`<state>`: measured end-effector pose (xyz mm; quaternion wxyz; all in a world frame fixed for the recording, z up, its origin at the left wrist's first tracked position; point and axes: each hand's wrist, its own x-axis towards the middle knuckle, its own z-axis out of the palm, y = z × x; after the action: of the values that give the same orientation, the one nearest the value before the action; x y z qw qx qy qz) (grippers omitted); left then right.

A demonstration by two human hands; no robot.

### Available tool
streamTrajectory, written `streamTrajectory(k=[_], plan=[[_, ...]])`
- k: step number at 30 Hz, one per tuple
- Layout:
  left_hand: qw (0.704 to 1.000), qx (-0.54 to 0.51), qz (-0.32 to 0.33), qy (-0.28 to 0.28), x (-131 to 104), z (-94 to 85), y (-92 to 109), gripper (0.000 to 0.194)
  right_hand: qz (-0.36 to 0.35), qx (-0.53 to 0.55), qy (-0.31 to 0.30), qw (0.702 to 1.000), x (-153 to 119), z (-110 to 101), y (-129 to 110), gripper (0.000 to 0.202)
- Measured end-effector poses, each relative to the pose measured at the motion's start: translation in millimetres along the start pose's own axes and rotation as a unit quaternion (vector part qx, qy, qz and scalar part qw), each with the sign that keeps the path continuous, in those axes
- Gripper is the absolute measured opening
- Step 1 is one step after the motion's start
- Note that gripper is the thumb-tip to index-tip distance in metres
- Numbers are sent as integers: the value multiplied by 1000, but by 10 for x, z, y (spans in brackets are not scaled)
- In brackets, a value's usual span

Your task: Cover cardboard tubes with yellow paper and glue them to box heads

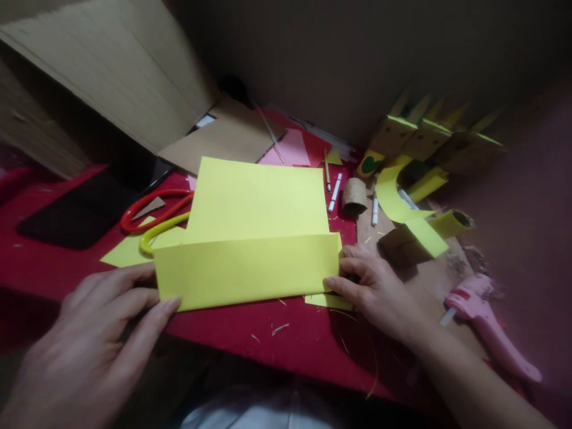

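A sheet of yellow paper (pixel 259 196) lies on the red table with its near part folded up and over into a wide strip. My left hand (pixel 102 328) pinches the left end of that strip, thumb in front and fingers behind. At the other end my right hand (pixel 375 286) grips the strip between thumb and fingers. Scissors with a red and a yellow handle loop (pixel 156 193) are partly covered by the sheet; their blades are hidden. Close to my right hand, a small yellow paper scrap (pixel 328 301) sticks out beneath the fold.
A pink glue gun (pixel 491 328) rests at the right by a yellow-covered box (pixel 415 241). Markers (pixel 335 192), a cardboard roll (pixel 354 195) and pencil holders (pixel 424 140) stand or lie behind. A dark phone-like slab (pixel 75 208) is at the left, cardboard (pixel 218 140) at the back.
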<state>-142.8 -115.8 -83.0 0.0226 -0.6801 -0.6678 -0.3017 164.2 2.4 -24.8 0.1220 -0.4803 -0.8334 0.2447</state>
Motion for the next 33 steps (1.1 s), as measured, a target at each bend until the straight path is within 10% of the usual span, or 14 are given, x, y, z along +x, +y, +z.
streamTrajectory(k=[13,33], plan=[[997,0,-32,-71,209,-130,157,34,35,20,-12,999,-55,35,8,34],[993,102,55,-19,224,26,74,32,39,-16,11,999,-11,83,-90,30]])
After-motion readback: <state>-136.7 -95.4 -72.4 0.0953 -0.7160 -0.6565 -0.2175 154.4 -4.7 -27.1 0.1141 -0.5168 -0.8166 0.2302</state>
